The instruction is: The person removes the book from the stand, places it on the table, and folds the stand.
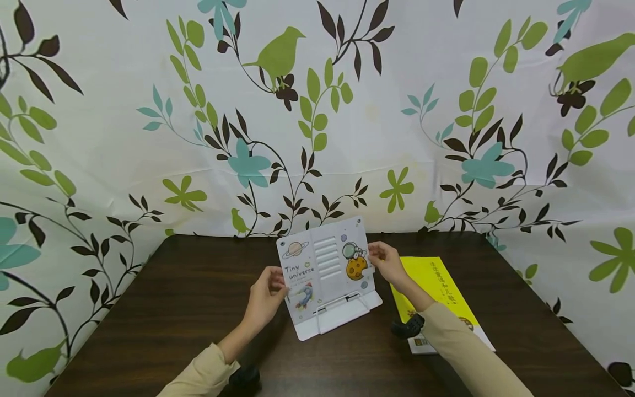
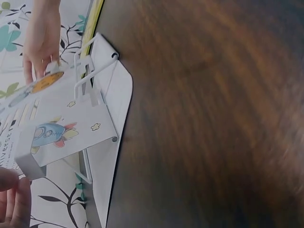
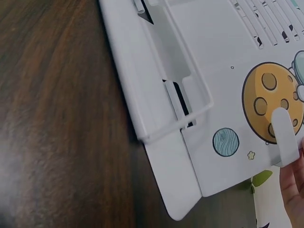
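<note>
A white book stand (image 1: 327, 286) printed with a rocket, a planet and an astronaut leans back on the dark table, turned slightly askew. My left hand (image 1: 265, 295) holds its left edge, the thumb at the front. On the opposite edge my right hand (image 1: 389, 262) grips the panel beside the orange moon. In the left wrist view, fingers (image 2: 19, 202) of the left hand are by the folded side clip (image 2: 31, 159). A wire page holder (image 3: 202, 90) runs across the lower ledge (image 3: 173, 175) in the right wrist view. The backs of the gripping fingers are partly hidden.
A yellow book (image 1: 431, 281) lies flat on the table to the right, partly under my right forearm. Behind the dark wooden table (image 1: 188, 292) hangs a white cloth (image 1: 367, 127) with birds, leaves and flowers.
</note>
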The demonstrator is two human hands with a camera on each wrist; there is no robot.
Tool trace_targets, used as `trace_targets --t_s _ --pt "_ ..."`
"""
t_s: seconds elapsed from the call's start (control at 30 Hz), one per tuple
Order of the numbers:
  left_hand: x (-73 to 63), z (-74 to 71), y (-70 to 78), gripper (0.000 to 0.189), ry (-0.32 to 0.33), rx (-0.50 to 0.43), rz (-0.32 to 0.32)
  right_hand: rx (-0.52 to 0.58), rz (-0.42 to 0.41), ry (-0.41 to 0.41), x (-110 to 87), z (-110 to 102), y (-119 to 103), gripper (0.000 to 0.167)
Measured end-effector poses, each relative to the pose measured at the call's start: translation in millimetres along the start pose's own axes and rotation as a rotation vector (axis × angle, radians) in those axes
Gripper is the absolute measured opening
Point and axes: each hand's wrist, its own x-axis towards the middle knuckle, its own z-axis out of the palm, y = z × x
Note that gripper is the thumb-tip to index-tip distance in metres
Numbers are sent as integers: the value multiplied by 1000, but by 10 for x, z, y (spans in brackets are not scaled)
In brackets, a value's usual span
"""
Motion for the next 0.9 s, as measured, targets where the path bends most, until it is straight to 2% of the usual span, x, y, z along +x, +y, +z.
trace_targets --t_s 0.23,0.47,0.53,0.73,0.9 --pt "-78 36 51 33 2 -26 -1 4 44 16 49 32 -21 24" --pt "-146 19 314 31 -1 -40 22 -19 51 39 104 64 10 24" --pt "-136 35 263 31 -5 -41 20 -23 46 53 109 68 11 24" --pt "-86 26 7 33 -10 -6 71 -59 31 55 53 68 -23 27" --pt "7 -58 13 36 -12 -17 106 -72 18 58 -87 53 -109 37"
